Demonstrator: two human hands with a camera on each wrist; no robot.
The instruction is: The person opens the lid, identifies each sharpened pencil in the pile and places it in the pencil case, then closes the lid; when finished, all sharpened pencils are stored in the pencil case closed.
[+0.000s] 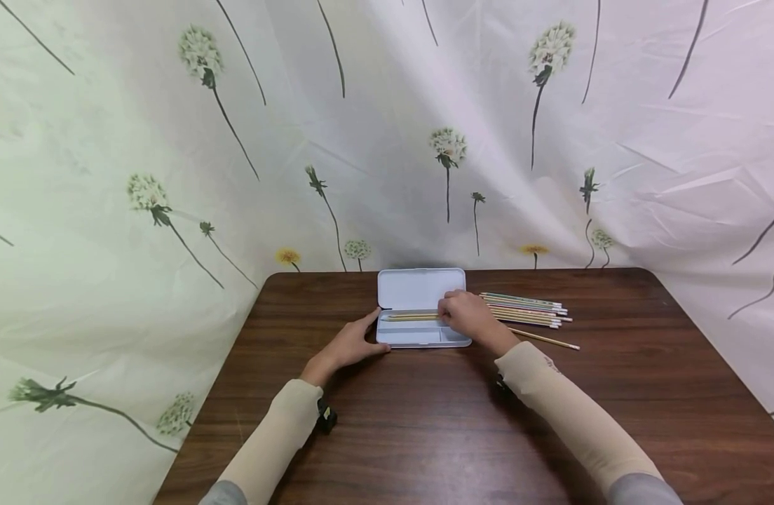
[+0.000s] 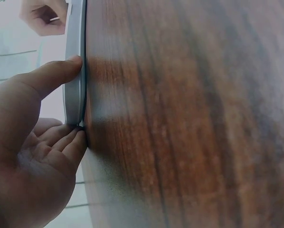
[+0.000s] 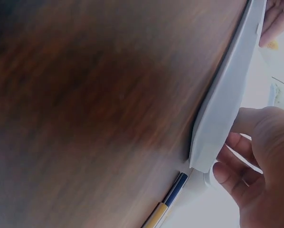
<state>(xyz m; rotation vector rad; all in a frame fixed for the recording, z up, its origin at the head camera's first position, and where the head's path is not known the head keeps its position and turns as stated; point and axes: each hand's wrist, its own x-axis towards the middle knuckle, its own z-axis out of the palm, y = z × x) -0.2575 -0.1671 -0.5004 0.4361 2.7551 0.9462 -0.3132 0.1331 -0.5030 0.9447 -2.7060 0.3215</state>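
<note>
A white pencil case (image 1: pixel 409 339) lies with its lid (image 1: pixel 418 287) raised at the back. My left hand (image 1: pixel 348 344) holds the case at its left end, thumb along the front wall and fingers at the end wall. Yellow pencils (image 1: pixel 412 317) lie lengthwise in the rear compartment. Over their right ends, my right hand (image 1: pixel 470 317) reaches into the case with curled fingers and pinches a pencil; the fingertips are largely hidden. In the right wrist view the thumb goes over the case's front wall (image 3: pixel 218 109).
Right of the case, several pencils (image 1: pixel 528 308) with white ends lie in a loose bundle on the brown wooden table (image 1: pixel 399 421). One separate yellow pencil (image 1: pixel 545 338) lies slanted in front of them. Behind the table hangs a flower-printed cloth (image 1: pixel 387 175).
</note>
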